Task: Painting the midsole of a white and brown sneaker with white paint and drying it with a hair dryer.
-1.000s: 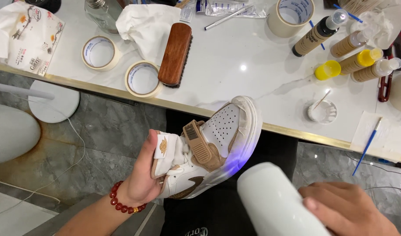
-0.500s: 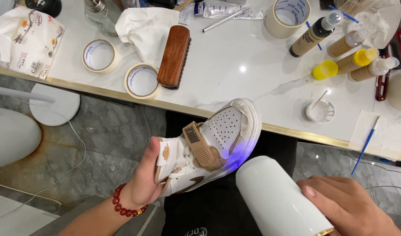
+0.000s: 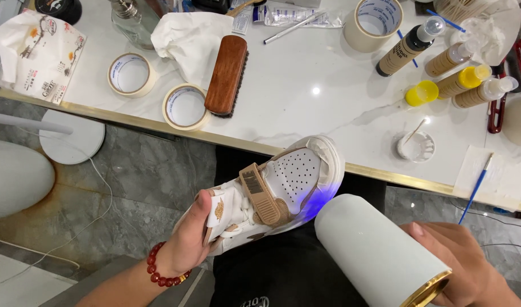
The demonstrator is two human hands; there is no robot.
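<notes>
— What's the left hand doing?

— It is wrapped around the heel end of a white and tan sneaker, thumb pressed against the tongue, holding it over the lap just below the tabletop edge. A red bead bracelet sits on that wrist.

— And the right hand?

— Closed around a white cylindrical device with a gold rim at its rear end. Its front end points at the shoe's toe, where a blue-violet glow falls on the sole edge.

— How would the sneaker handle?

— Light, I'd judge, with a stiff sole and softer upper. The heel and collar look like the safest place to grip, away from the lit toe.

— What lies beyond?

— On the tabletop: a wooden brush beside two tape rolls, crumpled white cloth, several brown bottles, a small white dish, and a thin blue paintbrush at the right.
</notes>
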